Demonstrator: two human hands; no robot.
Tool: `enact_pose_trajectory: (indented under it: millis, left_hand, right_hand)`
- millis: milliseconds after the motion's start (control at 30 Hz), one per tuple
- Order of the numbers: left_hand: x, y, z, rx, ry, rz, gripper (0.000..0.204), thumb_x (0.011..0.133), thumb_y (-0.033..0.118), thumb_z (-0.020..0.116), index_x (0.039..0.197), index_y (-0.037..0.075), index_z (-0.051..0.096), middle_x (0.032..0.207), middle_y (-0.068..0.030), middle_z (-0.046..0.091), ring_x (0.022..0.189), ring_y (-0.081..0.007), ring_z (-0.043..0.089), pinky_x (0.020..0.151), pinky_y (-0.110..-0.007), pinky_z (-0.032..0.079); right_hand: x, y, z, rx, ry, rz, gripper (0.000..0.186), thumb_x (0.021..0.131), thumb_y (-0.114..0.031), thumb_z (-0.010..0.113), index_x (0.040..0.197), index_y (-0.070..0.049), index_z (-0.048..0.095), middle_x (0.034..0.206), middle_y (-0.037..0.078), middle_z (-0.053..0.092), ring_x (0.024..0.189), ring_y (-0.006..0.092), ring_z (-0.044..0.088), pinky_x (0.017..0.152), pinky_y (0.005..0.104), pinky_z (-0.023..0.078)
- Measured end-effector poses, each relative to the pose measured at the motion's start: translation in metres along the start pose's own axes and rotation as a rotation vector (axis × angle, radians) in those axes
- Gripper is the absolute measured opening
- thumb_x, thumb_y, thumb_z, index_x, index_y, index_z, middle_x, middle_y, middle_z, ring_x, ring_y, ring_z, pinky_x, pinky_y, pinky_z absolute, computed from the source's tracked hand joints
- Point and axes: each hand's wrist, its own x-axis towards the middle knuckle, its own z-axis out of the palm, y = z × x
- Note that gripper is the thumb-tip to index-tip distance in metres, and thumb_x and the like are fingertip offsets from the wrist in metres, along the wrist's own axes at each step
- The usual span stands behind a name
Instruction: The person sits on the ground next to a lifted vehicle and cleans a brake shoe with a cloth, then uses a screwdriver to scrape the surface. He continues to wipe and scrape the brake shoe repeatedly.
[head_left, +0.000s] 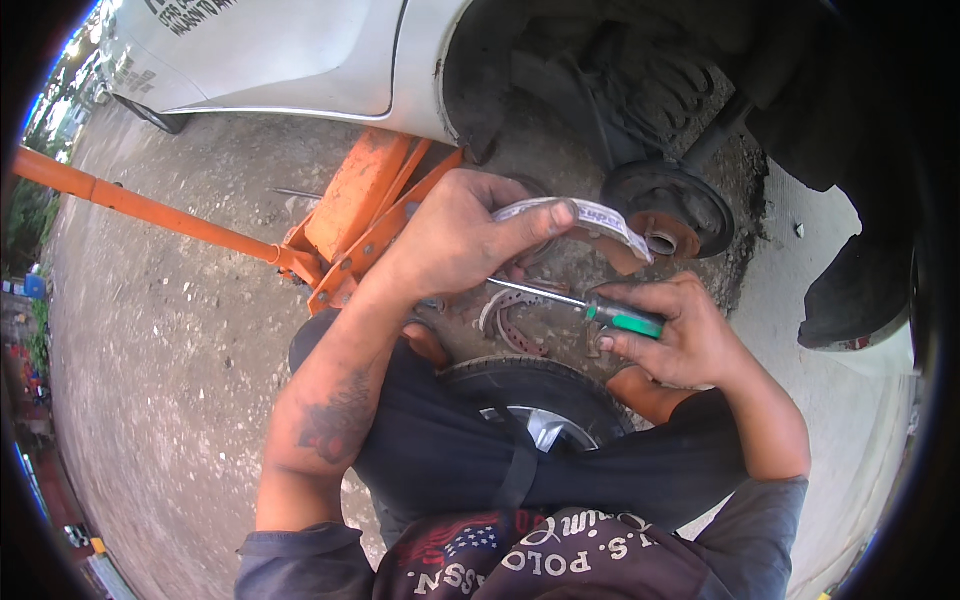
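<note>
My left hand (460,225) grips a curved brake shoe (615,230) with a pale, printed strip along its rim. In my right hand (680,330) is a screwdriver (625,320) with a green and black handle, its shaft pointing left beneath the shoe; its tip is near my left hand, and I cannot tell whether it touches anything. More curved brake shoes (503,325) lie on the ground below. Behind the held shoe, a rusty wheel hub (675,238) with a dark backing plate is exposed in the wheel well.
An orange floor jack (350,205) with a long handle (130,200) stands at my left under a white car (280,50). A loose wheel (480,380) lies under my legs on the gritty ground (180,350). A dark coil spring (680,90) and wheel arch are overhead at right.
</note>
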Motion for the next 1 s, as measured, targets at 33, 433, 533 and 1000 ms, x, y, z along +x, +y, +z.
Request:
enact_pose_trajectory:
  millis: [33, 433, 533, 1000]
  left_hand:
    - [-0.001, 0.000, 0.001, 0.030, 0.022, -0.002, 0.053, 0.091, 0.047, 0.074, 0.088, -0.006, 0.071, 0.065, -0.0051, 0.065, 0.059, -0.0097, 0.062, 0.053, -0.025, 0.047]
    - [0.001, -0.009, 0.004, 0.210, 0.201, -0.033, 0.048, 0.088, 0.043, 0.079, 0.090, -0.005, 0.073, 0.065, -0.0049, 0.067, 0.061, -0.0091, 0.063, 0.056, -0.024, 0.047]
    - [0.002, -0.013, 0.006, 0.095, 0.251, -0.047, 0.046, 0.088, 0.040, 0.079, 0.091, -0.005, 0.073, 0.064, -0.0043, 0.067, 0.061, -0.0099, 0.063, 0.057, -0.024, 0.047]
    - [0.007, -0.014, 0.009, 0.035, 0.184, 0.014, 0.041, 0.085, 0.031, 0.083, 0.095, -0.007, 0.069, 0.077, -0.0106, 0.071, 0.065, -0.0132, 0.068, 0.057, -0.026, 0.053]
  right_hand:
    - [0.003, 0.009, 0.003, 0.075, 0.000, -0.054, 0.037, 0.083, -0.008, 0.079, 0.116, 0.006, 0.068, 0.074, 0.008, 0.071, 0.064, 0.0134, 0.069, 0.060, 0.0276, 0.053]
    - [-0.001, 0.068, 0.056, -0.305, 0.315, -0.365, 0.043, 0.081, -0.013, 0.077, 0.119, 0.003, 0.064, 0.080, 0.016, 0.068, 0.070, 0.0299, 0.070, 0.064, 0.0358, 0.055]
    - [0.009, 0.059, 0.052, -0.415, 0.335, -0.347, 0.039, 0.083, -0.016, 0.075, 0.117, 0.001, 0.063, 0.088, 0.019, 0.070, 0.076, 0.0362, 0.070, 0.067, 0.0406, 0.056]
    - [0.010, 0.054, 0.049, -0.397, 0.196, -0.054, 0.023, 0.078, -0.021, 0.080, 0.088, -0.004, 0.067, 0.070, 0.016, 0.065, 0.067, 0.0353, 0.067, 0.061, 0.0437, 0.052]
